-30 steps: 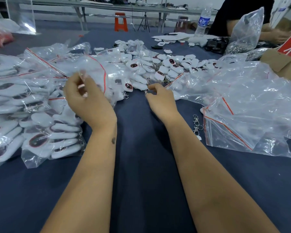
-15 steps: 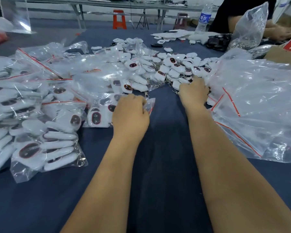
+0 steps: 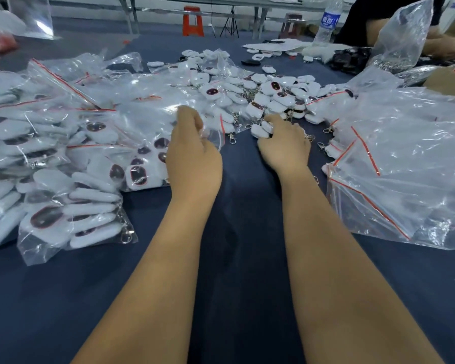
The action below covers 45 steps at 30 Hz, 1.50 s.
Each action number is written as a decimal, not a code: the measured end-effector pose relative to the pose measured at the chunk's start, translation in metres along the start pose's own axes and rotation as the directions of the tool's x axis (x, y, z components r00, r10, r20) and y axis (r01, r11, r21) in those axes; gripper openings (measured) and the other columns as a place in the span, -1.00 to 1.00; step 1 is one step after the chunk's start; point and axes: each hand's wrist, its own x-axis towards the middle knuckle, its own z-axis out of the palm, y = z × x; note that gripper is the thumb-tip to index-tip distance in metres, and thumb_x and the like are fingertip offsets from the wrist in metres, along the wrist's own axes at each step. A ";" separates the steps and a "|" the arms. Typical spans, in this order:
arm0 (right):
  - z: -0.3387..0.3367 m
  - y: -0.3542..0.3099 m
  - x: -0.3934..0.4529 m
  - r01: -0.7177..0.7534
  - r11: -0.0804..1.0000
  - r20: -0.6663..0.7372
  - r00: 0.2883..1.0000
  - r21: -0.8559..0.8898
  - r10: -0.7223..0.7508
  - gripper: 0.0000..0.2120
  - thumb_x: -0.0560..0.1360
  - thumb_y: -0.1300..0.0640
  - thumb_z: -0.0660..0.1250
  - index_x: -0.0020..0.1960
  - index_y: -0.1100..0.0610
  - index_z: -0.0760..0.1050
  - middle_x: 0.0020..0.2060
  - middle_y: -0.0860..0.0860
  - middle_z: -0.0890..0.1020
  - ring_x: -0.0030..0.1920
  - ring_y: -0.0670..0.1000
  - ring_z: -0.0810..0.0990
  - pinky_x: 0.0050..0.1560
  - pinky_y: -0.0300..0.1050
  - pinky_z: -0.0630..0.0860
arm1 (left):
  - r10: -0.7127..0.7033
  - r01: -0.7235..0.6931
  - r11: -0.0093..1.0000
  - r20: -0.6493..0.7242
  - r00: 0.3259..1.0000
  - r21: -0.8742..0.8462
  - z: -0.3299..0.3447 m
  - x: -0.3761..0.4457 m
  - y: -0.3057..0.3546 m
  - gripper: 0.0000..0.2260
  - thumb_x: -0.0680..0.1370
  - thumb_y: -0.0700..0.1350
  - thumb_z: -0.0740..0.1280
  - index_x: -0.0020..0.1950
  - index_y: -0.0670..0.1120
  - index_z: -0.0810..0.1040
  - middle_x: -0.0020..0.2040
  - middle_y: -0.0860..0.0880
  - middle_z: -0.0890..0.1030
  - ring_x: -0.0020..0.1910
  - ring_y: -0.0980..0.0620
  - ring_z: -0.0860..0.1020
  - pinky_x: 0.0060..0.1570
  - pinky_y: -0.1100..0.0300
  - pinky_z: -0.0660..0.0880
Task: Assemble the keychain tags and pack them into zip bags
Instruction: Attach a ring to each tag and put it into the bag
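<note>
Table [image 3: 234, 258]: dark blue cloth, both forearms stretched across it.

Filled bags [image 3: 71, 222]: near left, clear zip bags of white tags with dark ovals, stacked toward the left edge.

Empty bags [image 3: 405, 166]: heap at right, red seal lines showing.

Left hand [image 3: 192, 158]: fingers curled round the top of a clear bag [image 3: 213, 132], pinching it just beside the filled bags. Half a second before, this hand sat lower and nearer, fist over a small filled bag; it had since risen and moved farther out, and that small bag lay to its left.

Right hand [image 3: 284, 145]: fingers curled over white tags [image 3: 259, 131] at the near edge of the loose pile, gripping at least 1; exact count could not be told. Earlier it reached farther right, against the empty bags; it had since drawn inward toward centre.

Loose tags [image 3: 273, 93]: spread mid-table beyond both hands, metal clasps among them.

Far: water bottle [image 3: 327, 21], orange stool [image 3: 192, 21], a second person's arms [image 3: 441, 46] behind an upright bag.
</note>
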 end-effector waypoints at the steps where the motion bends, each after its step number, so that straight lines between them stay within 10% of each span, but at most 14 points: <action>1: 0.001 -0.003 -0.007 0.033 0.999 -0.036 0.999 0.007 -0.033 -0.53 0.49 0.14 0.25 0.39 -0.08 0.39 0.32 0.02 0.51 0.41 0.14 0.32 0.37 0.10 0.29 | 0.025 -0.026 0.999 0.040 0.999 0.030 0.001 -0.001 -0.001 -0.74 0.43 -0.38 0.09 -0.10 -0.02 0.35 -0.10 -0.03 0.47 -0.26 0.14 0.37 -0.30 0.39 0.29; 8: 0.003 -0.018 -0.045 0.031 0.981 -0.134 0.991 0.193 -0.005 -0.82 0.51 -0.03 0.34 0.10 -0.09 0.58 -0.09 -0.16 0.61 0.16 -0.03 0.51 0.26 -0.06 0.25 | 0.087 -0.135 0.970 0.230 0.969 0.201 0.003 0.000 -0.006 -0.69 0.50 -0.36 0.20 0.00 -0.12 0.71 0.05 -0.05 0.63 0.13 -0.09 0.50 0.11 0.20 0.39; 11: 0.002 -0.023 -0.057 0.041 0.922 -0.203 0.978 0.386 0.042 -0.86 0.56 -0.01 0.28 -0.04 0.03 0.56 -0.21 -0.11 0.58 0.02 0.00 0.51 0.22 -0.05 0.31 | 0.070 -0.095 0.982 0.147 0.987 0.164 0.000 -0.007 0.000 -0.69 0.51 -0.31 0.20 0.02 -0.09 0.71 0.07 -0.03 0.64 0.07 0.01 0.54 -0.06 0.23 0.36; 19: 0.005 -0.048 -0.071 -0.099 0.241 0.085 0.994 0.966 0.069 -0.89 0.61 0.22 0.24 -0.08 0.13 0.50 -0.29 -0.01 0.58 -0.37 -0.07 0.49 -0.40 -0.32 0.41 | -0.224 0.266 0.939 0.201 0.954 -0.217 0.002 -0.011 0.001 -0.65 0.53 -0.32 0.19 0.23 -0.09 0.62 0.13 -0.01 0.65 0.15 0.01 0.58 0.17 0.16 0.50; 29: 0.012 -0.042 -0.069 -0.163 0.324 0.193 0.979 0.932 -0.061 -0.72 0.49 0.45 0.24 0.13 0.21 0.47 -0.27 -0.01 0.64 -0.41 -0.19 0.54 -0.37 -0.35 0.44 | -0.253 0.363 0.813 0.285 0.924 -0.455 -0.002 -0.007 0.001 -0.69 0.45 -0.27 0.19 -0.47 -0.02 0.44 -0.46 0.02 0.40 -0.36 0.01 0.33 -0.30 0.15 0.31; 45: 0.015 -0.041 -0.071 -0.109 0.455 0.195 0.970 0.884 -0.147 -0.66 0.46 0.47 0.22 -0.03 0.04 0.52 -0.20 0.03 0.68 -0.13 0.00 0.64 0.05 0.00 0.59 | -0.256 0.376 0.835 0.322 0.912 -0.402 -0.002 -0.007 -0.003 -0.83 0.55 -0.16 0.28 -0.23 -0.08 0.58 -0.36 0.06 0.54 -0.34 0.09 0.45 -0.26 0.21 0.40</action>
